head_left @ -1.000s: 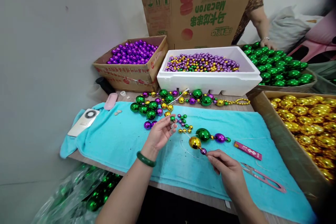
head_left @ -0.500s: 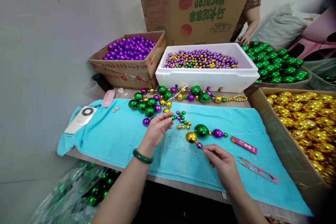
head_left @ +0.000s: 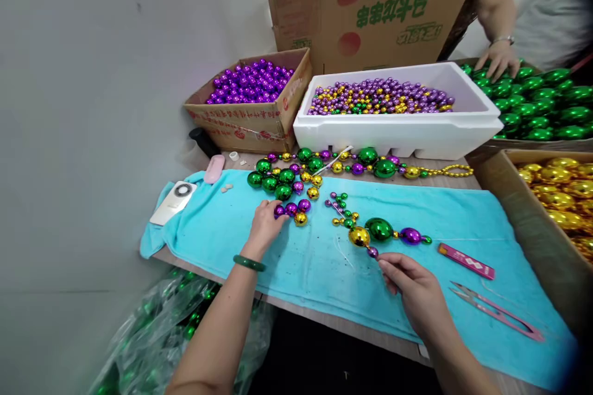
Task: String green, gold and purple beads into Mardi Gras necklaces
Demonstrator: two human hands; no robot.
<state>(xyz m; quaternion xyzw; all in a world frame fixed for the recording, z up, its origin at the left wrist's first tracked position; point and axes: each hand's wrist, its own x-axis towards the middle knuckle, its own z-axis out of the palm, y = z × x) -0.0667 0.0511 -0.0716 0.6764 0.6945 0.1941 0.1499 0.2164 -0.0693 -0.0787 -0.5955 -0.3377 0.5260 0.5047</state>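
My left hand (head_left: 265,225), with a green bangle at its wrist, has its fingers at a purple bead (head_left: 279,211) beside other purple beads and a gold bead (head_left: 301,219). My right hand (head_left: 407,278) pinches the strand just by a small purple bead (head_left: 372,252). Up the strand from there are a large gold bead (head_left: 359,236) and a small green bead (head_left: 348,223). Behind it lie a large green bead (head_left: 378,229) and a purple oval bead (head_left: 410,236). Small loose beads (head_left: 340,204) rest on the blue towel (head_left: 315,259).
Behind the towel stand a carton of purple beads (head_left: 231,123) and a white foam box (head_left: 393,133). A finished-looking bead string (head_left: 384,168) lies before them. Pink snips (head_left: 498,311) and a magenta packet (head_left: 466,260) are at right. Another person's hand (head_left: 499,62) touches green beads.
My left hand has left the small green bead and moved left to the purple beads. The green bead now sits against the large gold one. The view has shifted; the other person's hand reaches over the green beads.
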